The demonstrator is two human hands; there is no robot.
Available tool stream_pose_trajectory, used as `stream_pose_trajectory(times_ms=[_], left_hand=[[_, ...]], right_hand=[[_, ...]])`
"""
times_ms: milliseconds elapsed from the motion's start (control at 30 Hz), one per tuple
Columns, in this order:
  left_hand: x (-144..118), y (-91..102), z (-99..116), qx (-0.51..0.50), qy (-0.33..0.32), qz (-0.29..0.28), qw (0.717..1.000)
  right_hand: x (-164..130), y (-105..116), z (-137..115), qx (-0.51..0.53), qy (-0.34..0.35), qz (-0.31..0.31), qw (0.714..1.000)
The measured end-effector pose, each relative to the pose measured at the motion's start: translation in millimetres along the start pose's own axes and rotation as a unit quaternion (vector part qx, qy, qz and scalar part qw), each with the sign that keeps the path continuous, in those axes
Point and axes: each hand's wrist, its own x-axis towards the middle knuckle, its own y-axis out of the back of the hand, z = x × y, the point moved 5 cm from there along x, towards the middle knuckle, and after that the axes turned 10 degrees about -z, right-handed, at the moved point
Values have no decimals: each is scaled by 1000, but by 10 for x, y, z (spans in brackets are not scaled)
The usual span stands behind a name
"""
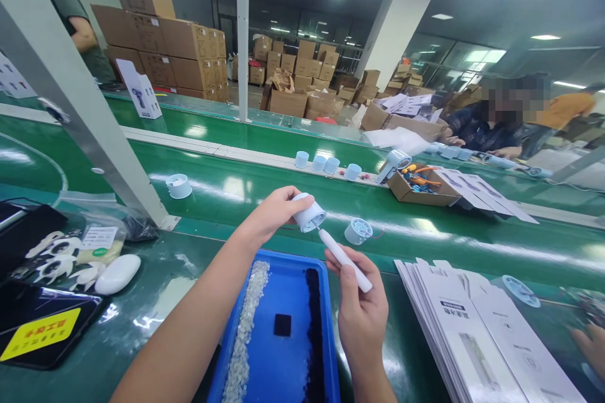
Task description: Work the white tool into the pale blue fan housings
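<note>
My left hand [274, 211] grips a small pale-blue round fan housing [309, 215], its open face tilted toward my right hand. My right hand [357, 302] holds a white pen-shaped electric screwdriver [344, 259]; its tip touches the housing's face. Both hands hover above a blue plastic tray [288, 359] that has a strip of small pale parts along its left side and a dark strip along its right, with a black square [282, 325] between them. A second pale-blue housing [358, 231] lies on the green belt just beyond the screwdriver.
Flat white cartons [477, 334] are stacked at the right. Several blue housings [331, 165] and an open cardboard box [420, 186] sit on the far belt, one housing [178, 186] at left. A metal strut [80, 107], bags and white parts [94, 258] stand at left. A seated person [491, 129] works across the belt.
</note>
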Motion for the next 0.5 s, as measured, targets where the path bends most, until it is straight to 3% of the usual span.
stream_pose_trajectory(times_ms=[500], left_hand=[[-11, -38, -12, 5, 7, 4, 1000]], right_hand=[[-17, -3, 3, -14, -12, 6, 1000]])
